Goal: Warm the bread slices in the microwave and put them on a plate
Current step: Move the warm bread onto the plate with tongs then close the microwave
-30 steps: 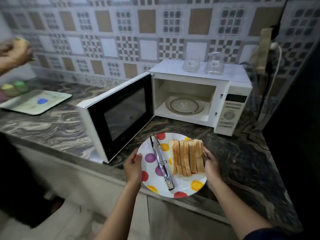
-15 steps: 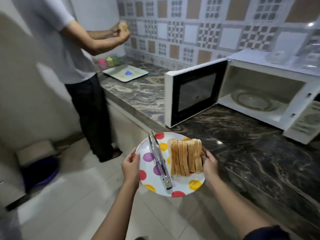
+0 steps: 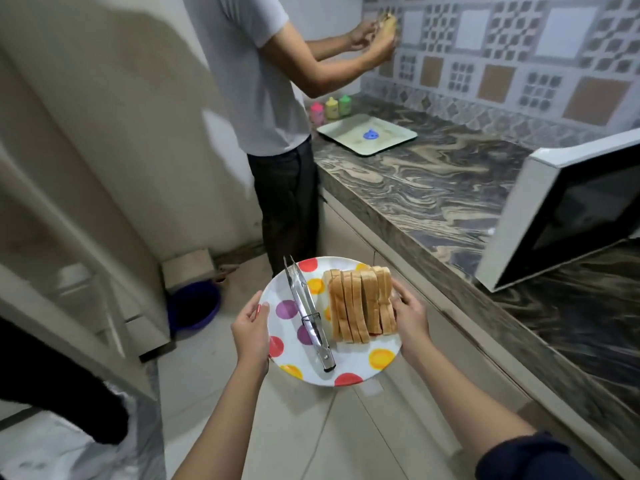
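A white plate [image 3: 349, 367] with coloured dots is held level over the floor, away from the counter. On it stands a row of several bread slices [image 3: 362, 304] on edge, with metal tongs [image 3: 308, 311] lying to their left. My left hand [image 3: 250, 329] grips the plate's left rim. My right hand [image 3: 410, 315] grips the right rim and rests against the last slice. Only the microwave's open door [image 3: 561, 216] shows, at the right edge; its cavity is out of view.
Another person [image 3: 273, 109] in a white shirt stands ahead at the marbled counter [image 3: 426, 199], hands raised. A pale tray [image 3: 369, 133] and three small coloured bottles [image 3: 330, 107] sit at the counter's far end. A blue basin [image 3: 194, 304] lies on the floor.
I have turned left, away from the microwave, carrying the plate off the counter and out over the floor. The microwave has slid to the right edge of view.
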